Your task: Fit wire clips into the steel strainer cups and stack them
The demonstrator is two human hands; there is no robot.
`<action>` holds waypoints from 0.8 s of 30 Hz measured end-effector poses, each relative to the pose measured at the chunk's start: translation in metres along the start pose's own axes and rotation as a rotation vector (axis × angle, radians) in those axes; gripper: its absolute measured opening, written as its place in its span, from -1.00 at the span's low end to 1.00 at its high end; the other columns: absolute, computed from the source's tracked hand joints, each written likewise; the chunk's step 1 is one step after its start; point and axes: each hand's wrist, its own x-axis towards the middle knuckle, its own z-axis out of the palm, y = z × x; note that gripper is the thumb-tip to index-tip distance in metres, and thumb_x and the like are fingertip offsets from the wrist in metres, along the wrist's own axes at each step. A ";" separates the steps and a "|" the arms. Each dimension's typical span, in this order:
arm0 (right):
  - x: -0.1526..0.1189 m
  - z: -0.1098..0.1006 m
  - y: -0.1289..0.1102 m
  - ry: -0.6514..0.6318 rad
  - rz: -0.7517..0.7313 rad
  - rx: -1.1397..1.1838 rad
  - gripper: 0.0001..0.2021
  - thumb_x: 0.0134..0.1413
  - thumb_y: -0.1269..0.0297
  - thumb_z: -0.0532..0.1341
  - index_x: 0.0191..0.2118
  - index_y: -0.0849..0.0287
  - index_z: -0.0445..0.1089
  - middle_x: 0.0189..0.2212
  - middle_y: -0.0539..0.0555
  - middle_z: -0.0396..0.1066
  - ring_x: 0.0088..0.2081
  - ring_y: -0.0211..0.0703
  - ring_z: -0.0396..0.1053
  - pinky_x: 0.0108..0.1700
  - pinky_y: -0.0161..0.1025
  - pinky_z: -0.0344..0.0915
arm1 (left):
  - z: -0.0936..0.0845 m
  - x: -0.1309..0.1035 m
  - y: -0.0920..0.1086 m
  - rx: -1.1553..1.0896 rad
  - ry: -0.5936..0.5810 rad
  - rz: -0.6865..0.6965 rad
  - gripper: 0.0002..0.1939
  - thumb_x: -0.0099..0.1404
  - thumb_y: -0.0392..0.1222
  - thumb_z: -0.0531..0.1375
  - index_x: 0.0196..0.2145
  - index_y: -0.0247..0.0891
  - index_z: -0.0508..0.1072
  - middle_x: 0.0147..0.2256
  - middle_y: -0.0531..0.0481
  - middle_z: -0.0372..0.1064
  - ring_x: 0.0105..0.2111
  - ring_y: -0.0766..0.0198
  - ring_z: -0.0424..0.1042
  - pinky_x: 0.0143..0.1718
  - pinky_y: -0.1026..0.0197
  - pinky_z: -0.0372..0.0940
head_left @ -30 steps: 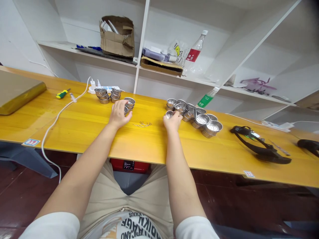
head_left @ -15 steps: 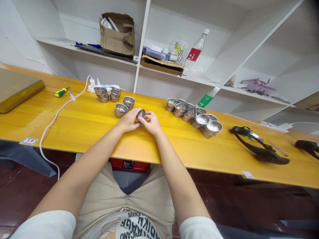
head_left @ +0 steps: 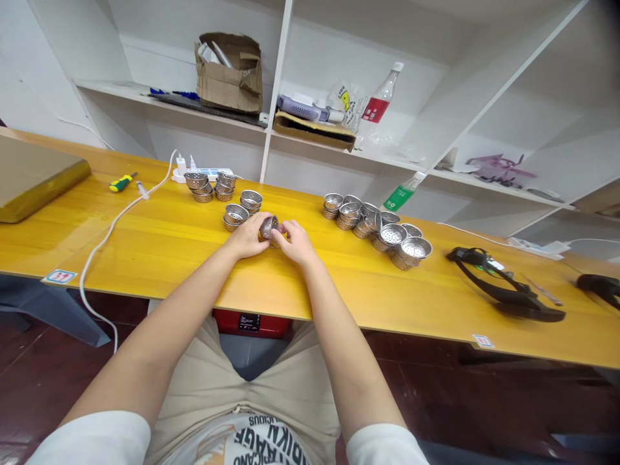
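The cup (head_left: pixel 269 227) had tipped a little and shifted toward the left hand (head_left: pixel 248 236), whose fingers pinched it above the table (head_left: pixel 290 284). The right hand's (head_left: pixel 294 241) thumb and fingers were curled at its other side, near the stacked cups (head_left: pixel 236 215).

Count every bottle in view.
2: one with a red label on the shelf, one with a green label behind the right-hand metal cups. The cardboard box could hide more.
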 end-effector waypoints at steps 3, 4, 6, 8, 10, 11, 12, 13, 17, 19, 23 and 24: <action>0.001 -0.001 -0.001 -0.095 -0.026 -0.041 -0.70 0.32 0.01 0.20 -0.37 0.07 0.25 -0.40 0.00 0.32 -0.30 -0.11 0.24 -0.13 -0.19 0.22 | -0.003 0.000 0.001 -0.016 -0.029 -0.012 -0.33 0.14 -0.22 0.33 0.21 -0.25 0.32 0.13 -0.22 0.44 0.11 -0.01 0.50 0.20 -0.01 0.39; 0.001 -0.001 -0.001 -0.121 -0.024 -0.054 -0.70 0.31 0.02 0.20 -0.37 0.07 0.24 -0.40 0.00 0.33 -0.31 -0.11 0.25 -0.16 -0.20 0.21 | -0.004 0.000 0.001 -0.022 -0.045 -0.014 -0.34 0.13 -0.22 0.33 0.19 -0.25 0.32 0.11 -0.21 0.45 0.09 0.00 0.51 0.18 0.00 0.40; 0.002 0.000 0.000 -0.173 -0.020 -0.087 -0.73 0.28 0.04 0.22 -0.35 0.08 0.24 -0.40 0.00 0.36 -0.32 -0.12 0.25 -0.19 -0.20 0.19 | -0.006 0.000 0.002 -0.033 -0.069 -0.011 -0.34 0.10 -0.22 0.33 0.17 -0.24 0.33 0.09 -0.19 0.45 0.06 0.01 0.52 0.17 0.01 0.40; 0.002 0.001 0.000 -0.223 -0.023 -0.112 -0.75 0.30 0.06 0.20 -0.32 0.09 0.28 -0.38 0.01 0.40 -0.34 -0.12 0.27 -0.21 -0.21 0.19 | -0.006 -0.001 0.001 -0.037 -0.079 -0.007 -0.32 0.09 -0.24 0.32 0.18 -0.24 0.31 0.11 -0.20 0.44 0.09 -0.01 0.50 0.20 0.00 0.39; 0.002 0.003 -0.001 -0.266 -0.028 -0.114 -0.72 0.37 0.03 0.14 -0.30 0.11 0.34 -0.36 0.03 0.44 -0.33 -0.12 0.30 -0.20 -0.21 0.19 | -0.005 -0.001 -0.001 -0.033 -0.084 0.003 -0.29 0.08 -0.25 0.31 0.21 -0.24 0.29 0.15 -0.23 0.40 0.14 -0.03 0.47 0.25 -0.03 0.35; 0.001 0.003 -0.002 -0.281 -0.029 -0.106 -0.68 0.41 0.02 0.10 -0.29 0.11 0.37 -0.35 0.04 0.46 -0.32 -0.11 0.32 -0.19 -0.21 0.20 | -0.005 -0.002 -0.001 -0.028 -0.082 0.007 -0.26 0.08 -0.25 0.32 0.22 -0.25 0.27 0.16 -0.24 0.38 0.17 -0.04 0.45 0.28 -0.04 0.34; 0.001 0.004 -0.002 -0.291 -0.029 -0.097 -0.65 0.44 0.01 0.06 -0.28 0.11 0.40 -0.33 0.05 0.48 -0.30 -0.11 0.34 -0.18 -0.22 0.20 | -0.004 -0.002 -0.002 -0.021 -0.075 0.008 -0.25 0.07 -0.25 0.33 0.23 -0.25 0.27 0.18 -0.25 0.36 0.19 -0.05 0.43 0.29 -0.05 0.33; 0.000 0.005 -0.003 -0.298 -0.026 -0.091 -0.62 0.46 0.00 0.04 -0.27 0.12 0.42 -0.32 0.05 0.50 -0.29 -0.11 0.36 -0.17 -0.22 0.21 | -0.004 -0.002 -0.002 -0.010 -0.067 0.008 -0.25 0.07 -0.24 0.34 0.23 -0.25 0.28 0.18 -0.26 0.34 0.20 -0.06 0.42 0.29 -0.05 0.33; 0.000 0.007 -0.004 -0.283 -0.004 -0.108 -0.55 0.49 -0.04 -0.01 -0.27 0.12 0.47 -0.31 0.07 0.53 -0.26 -0.09 0.40 -0.13 -0.22 0.24 | -0.005 0.001 -0.001 0.034 -0.048 0.015 -0.37 0.13 -0.27 0.30 0.18 -0.23 0.34 0.14 -0.22 0.36 0.15 -0.02 0.45 0.21 -0.02 0.38; 0.001 0.007 -0.002 -0.255 -0.006 -0.109 -0.52 0.49 -0.07 -0.01 -0.25 0.13 0.49 -0.27 0.09 0.55 -0.22 -0.07 0.42 -0.10 -0.22 0.25 | -0.006 0.002 0.001 0.045 -0.050 0.028 -0.38 0.14 -0.31 0.28 0.18 -0.21 0.35 0.13 -0.20 0.38 0.15 0.00 0.45 0.22 -0.01 0.38; 0.004 0.008 0.003 -0.209 0.065 -0.079 -0.48 0.48 -0.14 -0.04 -0.19 0.13 0.51 -0.21 0.13 0.57 -0.17 -0.02 0.45 -0.08 -0.20 0.26 | -0.007 0.003 0.002 0.050 -0.076 0.054 -0.37 0.12 -0.35 0.27 0.18 -0.20 0.36 0.13 -0.19 0.40 0.15 -0.01 0.46 0.23 0.00 0.37; 0.005 0.008 0.004 -0.214 0.091 -0.075 -0.47 0.47 -0.15 -0.04 -0.19 0.13 0.51 -0.21 0.14 0.57 -0.17 -0.01 0.45 -0.08 -0.19 0.27 | -0.007 0.003 0.003 0.049 -0.081 0.060 -0.37 0.12 -0.36 0.27 0.17 -0.21 0.37 0.12 -0.19 0.40 0.14 0.00 0.46 0.22 0.00 0.37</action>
